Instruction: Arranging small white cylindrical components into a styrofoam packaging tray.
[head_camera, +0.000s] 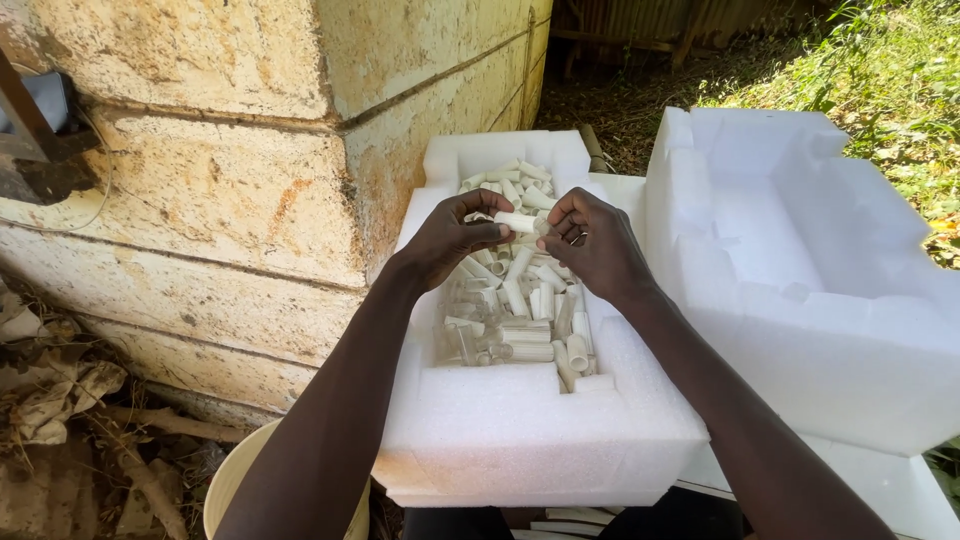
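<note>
My left hand (452, 236) pinches a short white tube (516, 222) between thumb and fingers, holding it level above a white foam tray (520, 430). My right hand (596, 243) is closed at the tube's right end, fingertips touching it. Under both hands the tray's recess is filled with several more short white tubes (520, 300), lying in a loose heap.
A second, larger white foam piece (800, 270) stands to the right, touching the tray. A rough stone block wall (220, 170) runs along the left. A pale bucket rim (232, 480) shows below the tray. Dry debris lies at lower left; grass grows at upper right.
</note>
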